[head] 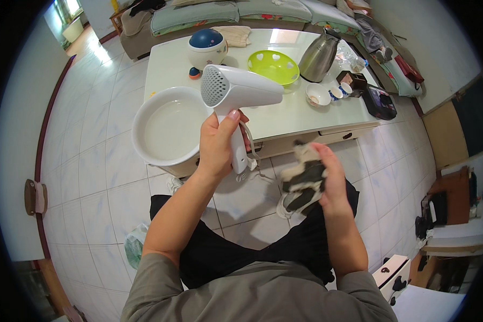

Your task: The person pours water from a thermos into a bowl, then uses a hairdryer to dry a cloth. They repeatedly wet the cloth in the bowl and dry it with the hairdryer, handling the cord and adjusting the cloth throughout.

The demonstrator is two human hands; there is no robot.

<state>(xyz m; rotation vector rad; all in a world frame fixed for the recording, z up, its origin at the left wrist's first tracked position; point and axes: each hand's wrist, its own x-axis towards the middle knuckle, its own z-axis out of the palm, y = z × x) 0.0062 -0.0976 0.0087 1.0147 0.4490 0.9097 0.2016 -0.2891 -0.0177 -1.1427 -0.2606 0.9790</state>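
Observation:
My left hand [220,147] grips the handle of a white hair dryer [245,88], raised over the near edge of the coffee table. Its perforated round grille faces left and its narrow end points right. A pale cord [249,139] hangs by the handle. In my right hand [332,175] is a cream and black cloth-like item [304,177], possibly a small plush toy, blurred and held above my right knee. To the left of the dryer stands a white basin [171,124] with what looks like clear water inside, on the table's left corner.
The coffee table [273,120] bears a lime-green bowl [273,68], a steel jug [320,56], a small bowl [318,94], several cups and a round blue-topped container [207,46]. A plastic bag [136,245] lies on the floor at left. Another person's legs [370,30] rest on the sofa.

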